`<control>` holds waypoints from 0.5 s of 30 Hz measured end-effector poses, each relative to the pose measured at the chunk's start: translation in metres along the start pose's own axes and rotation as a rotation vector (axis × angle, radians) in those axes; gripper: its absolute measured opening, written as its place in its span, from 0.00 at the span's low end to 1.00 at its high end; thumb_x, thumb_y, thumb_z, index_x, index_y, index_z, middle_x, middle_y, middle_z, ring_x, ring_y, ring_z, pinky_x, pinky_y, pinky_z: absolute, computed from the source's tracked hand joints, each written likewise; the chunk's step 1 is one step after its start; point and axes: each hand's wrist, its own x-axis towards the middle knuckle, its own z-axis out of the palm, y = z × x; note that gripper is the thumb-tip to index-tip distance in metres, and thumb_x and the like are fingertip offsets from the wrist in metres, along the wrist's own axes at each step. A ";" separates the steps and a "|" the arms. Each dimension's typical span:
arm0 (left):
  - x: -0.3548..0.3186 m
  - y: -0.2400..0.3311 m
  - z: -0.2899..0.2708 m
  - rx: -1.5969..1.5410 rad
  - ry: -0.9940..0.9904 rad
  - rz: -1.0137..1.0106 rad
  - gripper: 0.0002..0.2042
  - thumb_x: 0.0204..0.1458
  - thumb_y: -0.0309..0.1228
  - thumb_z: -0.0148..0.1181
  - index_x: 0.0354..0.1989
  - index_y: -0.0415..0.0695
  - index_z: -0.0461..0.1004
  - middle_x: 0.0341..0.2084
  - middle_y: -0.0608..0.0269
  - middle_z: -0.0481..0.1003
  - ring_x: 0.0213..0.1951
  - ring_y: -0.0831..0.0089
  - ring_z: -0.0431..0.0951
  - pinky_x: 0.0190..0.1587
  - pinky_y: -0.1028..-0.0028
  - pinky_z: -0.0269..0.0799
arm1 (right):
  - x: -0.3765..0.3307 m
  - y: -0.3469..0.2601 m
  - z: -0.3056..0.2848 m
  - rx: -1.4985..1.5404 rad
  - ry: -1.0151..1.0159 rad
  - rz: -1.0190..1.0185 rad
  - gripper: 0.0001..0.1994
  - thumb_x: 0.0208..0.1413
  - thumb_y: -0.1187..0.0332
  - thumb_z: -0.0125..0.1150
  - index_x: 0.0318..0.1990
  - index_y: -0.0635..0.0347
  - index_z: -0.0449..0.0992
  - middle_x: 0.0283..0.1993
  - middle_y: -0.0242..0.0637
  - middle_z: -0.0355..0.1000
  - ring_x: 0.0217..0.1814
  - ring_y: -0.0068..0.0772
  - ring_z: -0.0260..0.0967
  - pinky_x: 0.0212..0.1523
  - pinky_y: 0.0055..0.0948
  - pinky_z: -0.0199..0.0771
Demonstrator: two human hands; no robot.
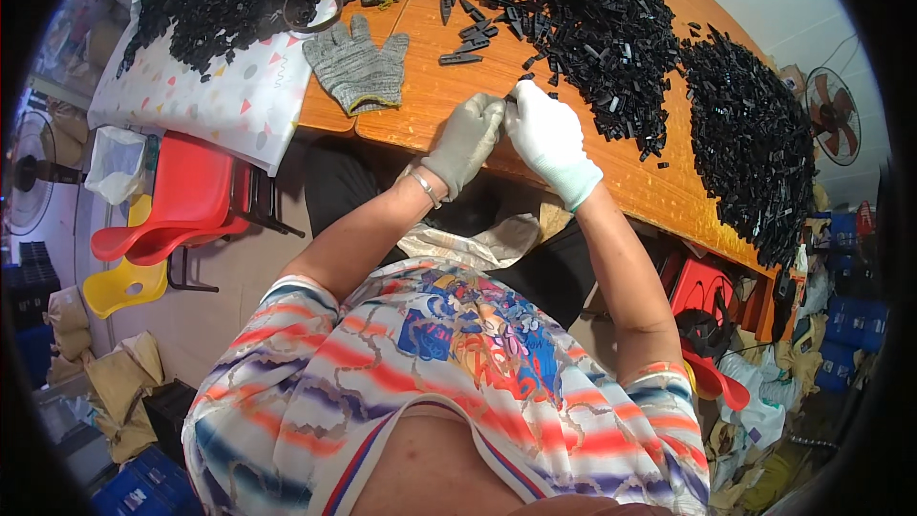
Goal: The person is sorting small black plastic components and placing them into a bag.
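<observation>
Over the table's near edge, my left hand [466,140] in a greyish glove is closed, its fingertips pressed against those of my right hand. My right hand [548,137], in a white knit glove, is closed too. A dark bit shows where the fingertips meet; the fingers cover most of it, so its kind is hidden. Just beyond them lies a big heap of black plastic clip-like pieces [597,24], with loose ones [473,38] scattered on its left side. A second heap of smaller black parts [750,134] is at the right end of the table.
A grey knit glove [358,65] lies on the orange wooden table [420,57], left of my hands. Black parts [205,14] also cover a patterned white sheet [205,100]. Red chairs [196,196] stand at left, a fan [833,115] at far right.
</observation>
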 end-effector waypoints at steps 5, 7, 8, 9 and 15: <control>-0.004 0.011 0.006 -0.018 0.061 -0.021 0.12 0.61 0.35 0.47 0.32 0.40 0.70 0.18 0.71 0.66 0.20 0.82 0.64 0.21 0.79 0.60 | 0.002 0.005 0.009 0.007 0.033 -0.062 0.06 0.54 0.66 0.54 0.36 0.58 0.72 0.28 0.49 0.74 0.32 0.53 0.73 0.34 0.44 0.72; -0.007 0.020 0.009 -0.147 0.081 -0.165 0.13 0.62 0.39 0.46 0.32 0.44 0.69 0.18 0.75 0.62 0.18 0.86 0.57 0.19 0.83 0.54 | 0.002 0.002 0.010 0.034 0.025 -0.051 0.07 0.55 0.66 0.53 0.35 0.58 0.71 0.27 0.50 0.73 0.31 0.55 0.73 0.33 0.46 0.71; -0.006 0.019 0.008 -0.148 0.078 -0.166 0.13 0.62 0.39 0.46 0.32 0.44 0.69 0.18 0.75 0.62 0.18 0.86 0.57 0.19 0.83 0.54 | 0.003 0.001 0.010 0.061 0.018 -0.047 0.07 0.55 0.65 0.51 0.33 0.58 0.69 0.26 0.51 0.73 0.30 0.57 0.73 0.33 0.48 0.71; -0.006 0.016 0.007 -0.183 0.058 -0.178 0.13 0.62 0.39 0.46 0.31 0.44 0.69 0.18 0.75 0.61 0.16 0.86 0.56 0.18 0.82 0.52 | 0.002 0.002 0.011 0.060 0.018 -0.044 0.07 0.55 0.65 0.51 0.33 0.58 0.69 0.26 0.51 0.73 0.30 0.57 0.73 0.33 0.48 0.71; 0.001 0.012 0.005 -0.253 -0.013 -0.236 0.12 0.62 0.40 0.47 0.30 0.46 0.68 0.17 0.75 0.60 0.14 0.85 0.54 0.16 0.81 0.49 | -0.001 0.008 0.017 0.137 0.023 -0.029 0.09 0.55 0.62 0.51 0.35 0.58 0.70 0.28 0.50 0.74 0.32 0.56 0.73 0.34 0.48 0.72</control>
